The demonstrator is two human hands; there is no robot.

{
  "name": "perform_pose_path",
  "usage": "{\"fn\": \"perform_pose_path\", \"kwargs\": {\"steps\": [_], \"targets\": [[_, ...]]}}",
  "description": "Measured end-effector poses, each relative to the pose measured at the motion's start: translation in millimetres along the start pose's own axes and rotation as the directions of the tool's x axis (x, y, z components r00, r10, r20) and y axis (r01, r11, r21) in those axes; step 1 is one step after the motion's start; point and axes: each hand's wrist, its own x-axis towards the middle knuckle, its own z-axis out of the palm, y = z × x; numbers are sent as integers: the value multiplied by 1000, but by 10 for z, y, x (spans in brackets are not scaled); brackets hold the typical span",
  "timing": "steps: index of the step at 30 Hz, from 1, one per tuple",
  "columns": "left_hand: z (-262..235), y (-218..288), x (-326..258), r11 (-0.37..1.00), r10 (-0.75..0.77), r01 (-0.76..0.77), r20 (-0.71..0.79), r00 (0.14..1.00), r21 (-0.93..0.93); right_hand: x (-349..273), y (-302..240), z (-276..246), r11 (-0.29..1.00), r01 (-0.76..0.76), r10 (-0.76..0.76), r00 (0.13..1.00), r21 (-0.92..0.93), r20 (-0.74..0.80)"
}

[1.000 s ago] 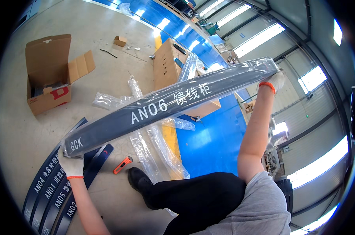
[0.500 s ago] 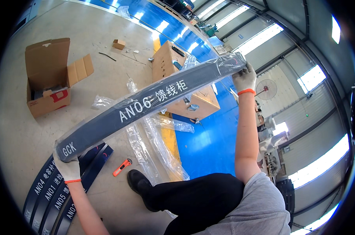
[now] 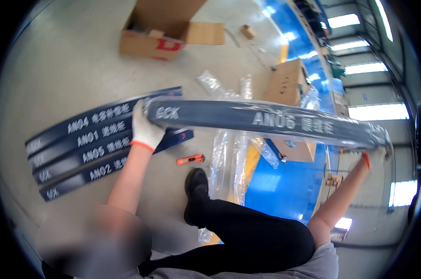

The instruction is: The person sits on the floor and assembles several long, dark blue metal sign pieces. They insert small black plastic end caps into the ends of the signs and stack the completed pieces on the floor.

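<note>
A long dark nameplate strip with white lettering (image 3: 210, 114) stretches across in front of me, covered in clear plastic film. My left hand (image 3: 146, 128), in a white knit glove with an orange cuff, is closed on its left end. At the far right end my gloved right hand (image 3: 377, 156) grips the strip; its fingers are partly hidden and blurred. Several similar dark strips (image 3: 57, 156) lie side by side on the floor at left, just behind and below my left hand. An orange utility knife (image 3: 190, 159) lies on the floor to the right of them.
An open cardboard box (image 3: 145, 44) stands at the upper left, with a small carton (image 3: 248, 32) farther right. Crumpled clear plastic sleeves (image 3: 226, 162) lie near my shoe (image 3: 196, 186). A wooden box (image 3: 285, 81) is partly behind the held strip, beside the blue floor (image 3: 266, 190).
My view has swung left, bringing all the floor strips into sight. The held strip has tipped from right end raised to right end slightly lower; both hands still hold it.
</note>
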Motion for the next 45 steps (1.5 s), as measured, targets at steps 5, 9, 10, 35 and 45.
{"fn": "perform_pose_path", "kwargs": {"steps": [5, 9, 10, 35, 45], "targets": [[27, 156, -233, 993, 114, -113, -37, 993, 19, -311, -365, 492, 998, 34, -17, 965, 57, -263], [5, 99, -152, 991, 130, -131, 18, 991, 8, -49, -140, 101, 999, -41, 42, 975, 12, -220], [51, 65, -159, 985, 167, -165, -52, 985, 41, -56, -88, 18, 993, -115, 119, 956, 30, -269], [-175, 92, -155, 919, 34, -55, 60, 998, 390, -847, -448, 506, 709, -617, 575, 786, 341, 226], [-229, 240, -84, 964, -43, 50, -31, 999, 260, -949, -632, 743, 942, -310, 332, 917, 131, -221]]}}
